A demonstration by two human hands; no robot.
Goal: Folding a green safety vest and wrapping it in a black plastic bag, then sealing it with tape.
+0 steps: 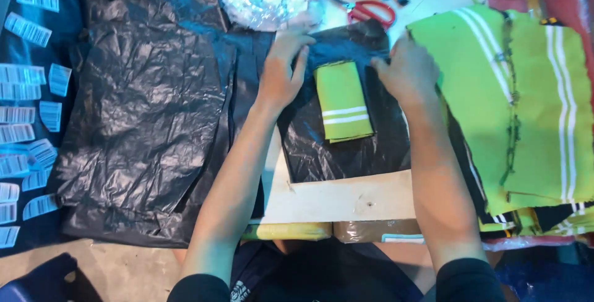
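A pale wooden board (346, 200) lies nearest. On it, a folded lime-green garment (342, 99) rests on a black plastic bag (337, 147). Left hand (281, 67) and right hand (408, 70), apart, pinch the bag's far edge; gripping evenly would likely keep the fold square.

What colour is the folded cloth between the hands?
Bright green folded cloth with white stripes; head view.

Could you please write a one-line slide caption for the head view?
Both hands, left and right, pinch a black plastic bag around a folded green cloth, beside a cloth stack.
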